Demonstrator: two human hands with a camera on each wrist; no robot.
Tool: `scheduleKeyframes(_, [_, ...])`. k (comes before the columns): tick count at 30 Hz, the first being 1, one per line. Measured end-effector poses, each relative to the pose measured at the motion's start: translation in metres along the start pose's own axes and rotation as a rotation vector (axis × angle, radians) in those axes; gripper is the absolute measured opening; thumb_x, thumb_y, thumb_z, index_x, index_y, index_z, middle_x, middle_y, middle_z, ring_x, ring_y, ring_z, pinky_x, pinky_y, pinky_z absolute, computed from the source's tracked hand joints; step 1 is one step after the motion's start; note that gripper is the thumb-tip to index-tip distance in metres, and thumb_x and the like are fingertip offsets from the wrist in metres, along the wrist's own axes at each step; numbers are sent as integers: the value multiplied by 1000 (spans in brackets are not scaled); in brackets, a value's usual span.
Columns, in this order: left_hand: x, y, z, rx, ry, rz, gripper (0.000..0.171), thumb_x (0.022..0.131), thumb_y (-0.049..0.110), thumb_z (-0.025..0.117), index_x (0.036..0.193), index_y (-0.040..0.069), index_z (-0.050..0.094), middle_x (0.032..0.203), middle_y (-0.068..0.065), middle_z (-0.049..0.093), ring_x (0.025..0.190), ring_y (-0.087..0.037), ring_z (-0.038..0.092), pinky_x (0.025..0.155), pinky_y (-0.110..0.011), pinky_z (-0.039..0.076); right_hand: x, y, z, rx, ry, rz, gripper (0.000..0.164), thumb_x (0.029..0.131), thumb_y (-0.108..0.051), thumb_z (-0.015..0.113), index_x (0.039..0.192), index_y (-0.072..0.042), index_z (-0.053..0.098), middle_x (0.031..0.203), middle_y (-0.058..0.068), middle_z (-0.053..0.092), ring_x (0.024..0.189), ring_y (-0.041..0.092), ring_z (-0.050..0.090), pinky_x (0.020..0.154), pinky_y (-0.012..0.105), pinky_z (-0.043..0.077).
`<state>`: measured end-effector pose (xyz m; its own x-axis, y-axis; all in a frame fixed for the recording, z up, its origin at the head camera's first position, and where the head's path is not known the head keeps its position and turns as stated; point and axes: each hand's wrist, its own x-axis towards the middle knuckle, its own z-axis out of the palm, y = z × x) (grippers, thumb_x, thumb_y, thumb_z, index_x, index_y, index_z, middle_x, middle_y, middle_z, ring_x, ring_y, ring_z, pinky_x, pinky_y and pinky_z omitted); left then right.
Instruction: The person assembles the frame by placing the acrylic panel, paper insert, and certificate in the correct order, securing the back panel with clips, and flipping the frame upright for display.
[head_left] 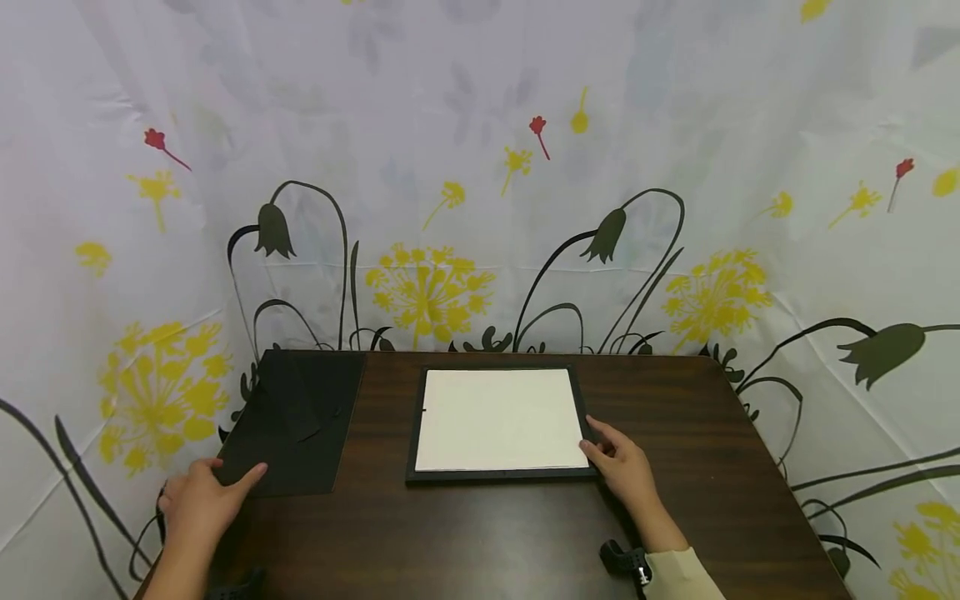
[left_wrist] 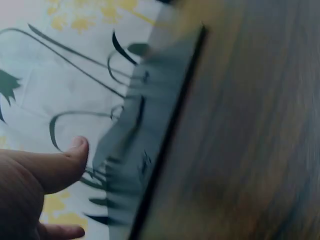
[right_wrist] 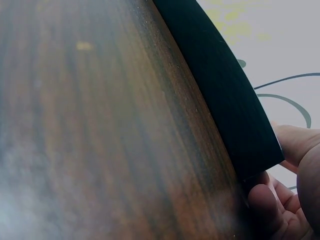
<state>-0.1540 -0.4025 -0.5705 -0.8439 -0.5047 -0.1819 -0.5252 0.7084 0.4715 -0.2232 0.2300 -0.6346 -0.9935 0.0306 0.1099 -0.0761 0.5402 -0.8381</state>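
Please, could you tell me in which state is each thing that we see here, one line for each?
Black frame: lying on the wooden table
White sheet: flat inside the frame's border, uncovered
Black board: lying on the table, beside the frame
Right hand: gripping the frame's right edge
Left hand: thumb stretched out; contact with the board unclear
Floral curtain: hanging, lightly creased

Arrangement on the table (head_left: 420, 542)

Flat panel (head_left: 300, 425) at far left; frame (head_left: 502, 477) to its right, enclosing a sheet (head_left: 498, 421). Left hand (head_left: 198, 500) at panel's near-left corner; right hand (head_left: 622, 467) at frame's right edge. Cloth (head_left: 450, 125) behind.
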Motion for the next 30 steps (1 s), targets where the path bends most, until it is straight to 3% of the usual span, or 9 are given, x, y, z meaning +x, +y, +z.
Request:
scheduleKeyframes(2, [4,-7,1,61,-22,-68,121,81,83,57,134,-22,30,133,-56,21,125,-70,15,106,-73,15,0,0,0,4,-5,1,51,91,-43,75,139,-30,62,84,2,61,69,15,52,58,26,45])
scheduleKeyframes(6, [7,-17,7,149,-56,-165,133,70,95,53,116,-27,29,124,-59,16,120,-70,18,96,-71,29,1,-2,-1,2,-6,6,52,91,-44,75,139,-30,62,85,2,62,70,15,53,58,26,45])
scheduleKeyframes(9, [8,-22,10,170,-67,-193,138,66,98,51,113,-29,28,122,-59,17,120,-70,19,97,-72,30,1,-2,-1,1,-10,14,52,91,-44,75,139,-31,62,86,1,62,70,16,53,58,26,45])
scheduleKeyframes(15, [9,-28,14,197,-66,-183,136,67,97,53,110,-30,29,121,-61,16,121,-70,17,103,-72,22,1,-2,-1,-1,-19,24,52,91,-46,74,140,-33,61,87,1,62,71,19,54,59,27,45])
scheduleKeyframes(18, [13,-28,13,258,-64,-160,133,69,97,51,105,-30,32,116,-60,23,115,-69,23,102,-71,23,1,-2,-1,-9,-11,14,53,91,-46,74,140,-32,61,87,2,63,70,17,53,59,27,45])
scheduleKeyframes(23, [16,-30,9,257,-80,-183,133,68,97,52,106,-29,34,116,-58,25,114,-67,25,102,-70,25,1,-3,-2,2,-7,16,53,90,-45,75,140,-30,62,87,3,63,69,17,53,58,27,45])
scheduleKeyframes(30, [16,-35,7,314,-78,-147,125,67,96,54,95,-25,41,94,-42,35,106,-64,31,97,-69,28,1,-2,-1,-2,-8,17,52,91,-44,75,139,-29,63,87,2,63,68,15,54,56,26,47])
